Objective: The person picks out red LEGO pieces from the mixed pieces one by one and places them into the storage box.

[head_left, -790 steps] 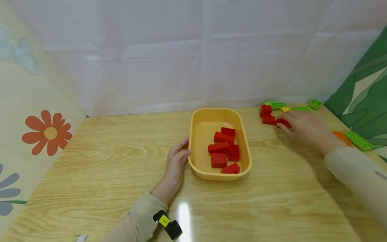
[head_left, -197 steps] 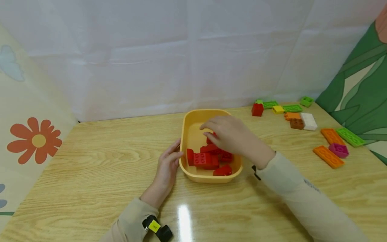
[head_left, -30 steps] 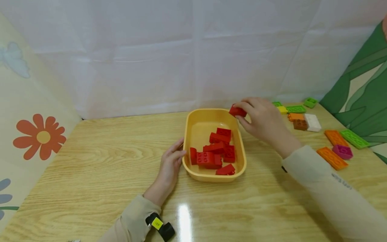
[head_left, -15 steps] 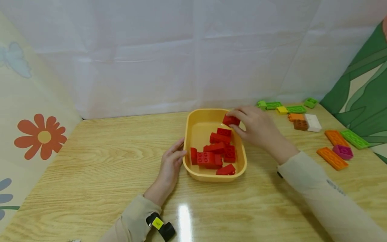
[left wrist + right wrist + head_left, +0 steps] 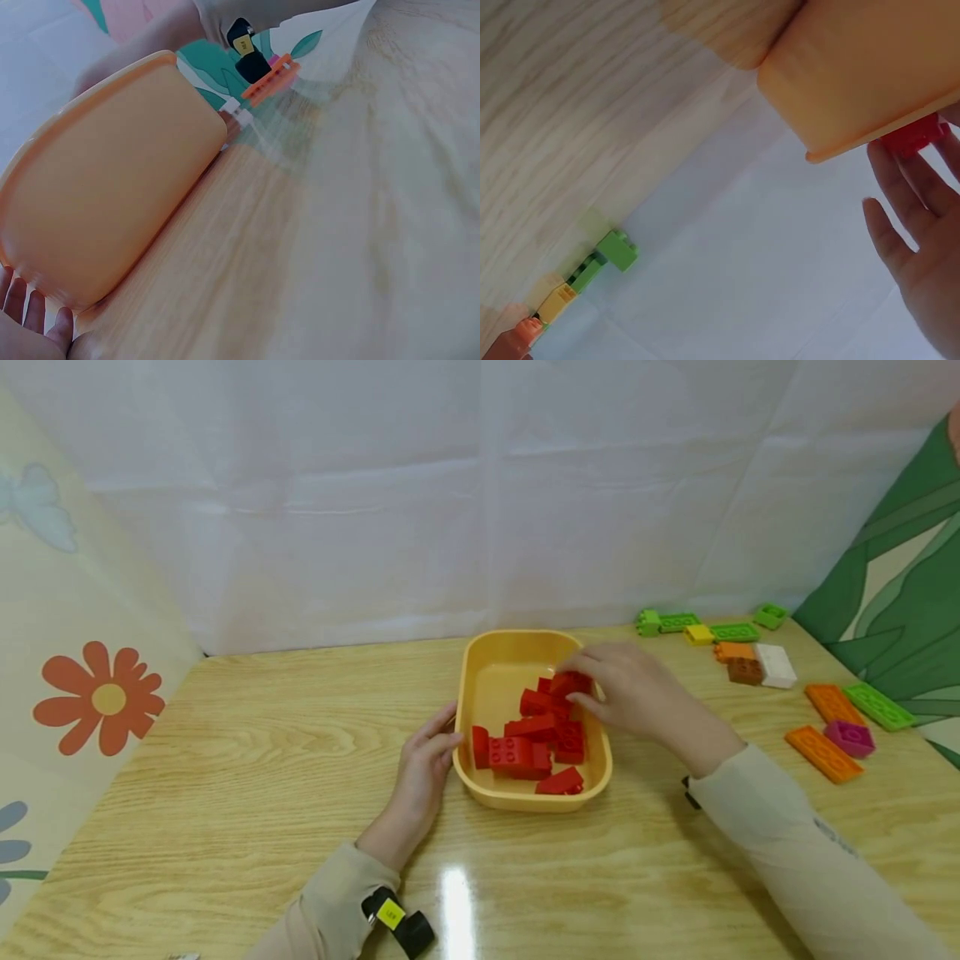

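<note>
A yellow plastic tray (image 5: pixel 480 785) stands on the table with several red toy building bricks (image 5: pixel 531 727) inside. At its left wall, my left hand (image 5: pixel 422 768) rests with thumb and fingers against the side; the left wrist view shows those fingers (image 5: pixel 36 307) touching the tray's outer wall. My right hand (image 5: pixel 626 689) reaches over the right rim and pinches a red brick (image 5: pixel 572 683) low in the tray, close above other red bricks. Whether it touches them cannot be seen. Part of that brick (image 5: pixel 913 136) also shows between the fingers in the right wrist view.
Along the back right lie green bricks (image 5: pixel 648 622) and a yellow brick (image 5: pixel 699 634). Nearer are an orange brick (image 5: pixel 735 651), a brown brick (image 5: pixel 745 671) and a white brick (image 5: pixel 776 665). Orange plates (image 5: pixel 825 753), a magenta brick (image 5: pixel 850 737) and a green plate (image 5: pixel 879 706) lie farther right.
Within the last second my right hand carries the red brick left and down from the tray's back-right rim into it. Earlier, red bricks lay at the back right. My left hand stays put.
</note>
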A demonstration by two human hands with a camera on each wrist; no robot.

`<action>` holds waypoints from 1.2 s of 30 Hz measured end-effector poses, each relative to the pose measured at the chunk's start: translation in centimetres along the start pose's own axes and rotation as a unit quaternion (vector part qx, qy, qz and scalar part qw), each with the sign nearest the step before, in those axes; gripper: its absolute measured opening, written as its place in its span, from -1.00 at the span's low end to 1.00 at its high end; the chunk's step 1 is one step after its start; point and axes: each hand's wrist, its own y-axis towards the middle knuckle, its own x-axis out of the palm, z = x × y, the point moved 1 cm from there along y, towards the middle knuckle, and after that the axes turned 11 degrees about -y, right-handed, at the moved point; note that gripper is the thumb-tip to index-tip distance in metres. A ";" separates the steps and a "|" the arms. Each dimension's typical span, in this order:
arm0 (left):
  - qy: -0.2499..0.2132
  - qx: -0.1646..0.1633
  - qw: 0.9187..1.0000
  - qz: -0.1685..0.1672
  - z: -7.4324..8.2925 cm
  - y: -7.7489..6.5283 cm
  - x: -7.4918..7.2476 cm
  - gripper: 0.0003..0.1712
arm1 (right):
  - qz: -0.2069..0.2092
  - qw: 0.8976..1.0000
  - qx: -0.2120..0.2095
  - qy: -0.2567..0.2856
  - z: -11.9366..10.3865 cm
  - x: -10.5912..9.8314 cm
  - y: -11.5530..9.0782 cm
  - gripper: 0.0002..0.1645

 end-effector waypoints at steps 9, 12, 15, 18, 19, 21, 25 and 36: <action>0.011 0.000 1.000 -0.003 -0.2 -0.1 0.0 -0.37 | -0.063 0.998 0.003 0.019 -0.9 -0.6 -0.5 -0.62; 0.013 0.003 1.000 -0.005 -0.2 -0.1 0.0 -0.38 | -0.076 0.997 0.005 0.020 -1.4 -0.8 -0.6 -0.63; 0.012 0.002 1.000 -0.005 -0.3 -0.1 0.0 -0.37 | -0.089 0.996 0.005 0.013 -1.9 -0.8 -0.7 -0.64; 0.009 0.000 1.000 -0.003 -0.3 -0.1 0.1 -0.36 | -0.104 0.995 0.008 0.004 -2.4 -0.8 -0.9 -0.63; 0.010 0.000 1.000 -0.003 -0.3 -0.1 0.1 -0.36 | -0.109 0.994 0.011 0.002 -2.5 -0.7 -1.0 -0.63; 0.010 0.002 1.000 -0.004 -0.3 0.0 0.2 -0.36 | -0.112 0.994 0.016 -0.001 -2.7 -0.7 -1.1 -0.62; 0.012 0.007 1.000 -0.004 -0.2 -0.1 0.2 -0.36 | -0.106 0.994 0.019 -0.007 -2.9 -0.7 -1.5 -0.62; -0.002 0.011 1.000 -0.005 0.0 -0.2 0.0 -0.35 | -0.073 0.997 0.007 -0.012 -3.1 -1.3 -1.8 -0.61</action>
